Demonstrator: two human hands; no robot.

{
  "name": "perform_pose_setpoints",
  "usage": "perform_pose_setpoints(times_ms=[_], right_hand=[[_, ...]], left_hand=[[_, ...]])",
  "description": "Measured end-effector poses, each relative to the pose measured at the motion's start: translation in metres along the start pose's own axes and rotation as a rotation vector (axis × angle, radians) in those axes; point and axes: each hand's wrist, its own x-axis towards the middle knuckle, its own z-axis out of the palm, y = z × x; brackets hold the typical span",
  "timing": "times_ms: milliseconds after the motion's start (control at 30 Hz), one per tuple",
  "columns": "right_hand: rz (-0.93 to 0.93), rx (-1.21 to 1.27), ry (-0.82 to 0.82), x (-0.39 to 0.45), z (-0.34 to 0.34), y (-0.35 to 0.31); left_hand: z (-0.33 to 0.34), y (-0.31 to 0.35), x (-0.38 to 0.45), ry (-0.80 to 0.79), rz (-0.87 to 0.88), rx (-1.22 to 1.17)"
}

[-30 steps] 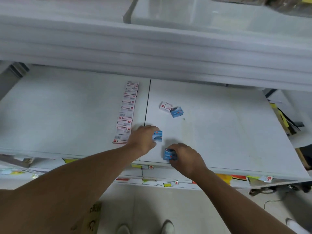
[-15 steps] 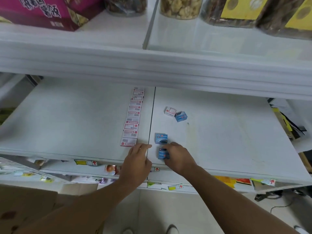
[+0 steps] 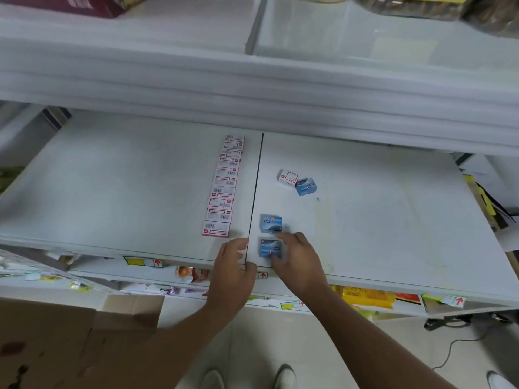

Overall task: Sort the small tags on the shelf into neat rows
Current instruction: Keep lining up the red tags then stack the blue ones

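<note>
white shelf (image 3: pixel 393 234): left hand (image 3: pixel 233 265), now off the upper blue tag (image 3: pixel 271 223), rests loosely curled and empty at the front edge; right hand (image 3: pixel 297 256) apparently pinches the lower blue tag (image 3: pixel 268 247) beneath it, starting a second row beside the white row (image 3: pixel 224 186).

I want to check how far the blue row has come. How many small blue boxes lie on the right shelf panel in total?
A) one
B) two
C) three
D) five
C: two blue boxes sit one behind the other near the front edge, the front blue box under the right hand and the second blue box just behind it, and a third blue box lies farther back beside a white box.
</note>
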Motion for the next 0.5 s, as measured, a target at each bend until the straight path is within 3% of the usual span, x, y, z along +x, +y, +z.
perform_pose_setpoints(times_ms=[100, 200, 367, 500], right_hand=[[0.181, 0.401, 0.106, -0.021, -0.002, 0.003], [0.334, 0.852, 0.102, -0.036, -0.001, -0.001], [0.357, 1.044, 0.069, -0.031, 0.018, -0.008], [0.348, 1.083, 0.023, -0.021, 0.025, -0.021]], left_hand=[[0.001, 0.017, 0.0, 0.012, -0.204, -0.233], [0.007, 0.031, 0.001, -0.017, -0.345, -0.509], [0.034, 0.038, 0.007, -0.107, -0.446, -0.668], [0.048, 0.045, 0.01, -0.082, -0.447, -0.768]])
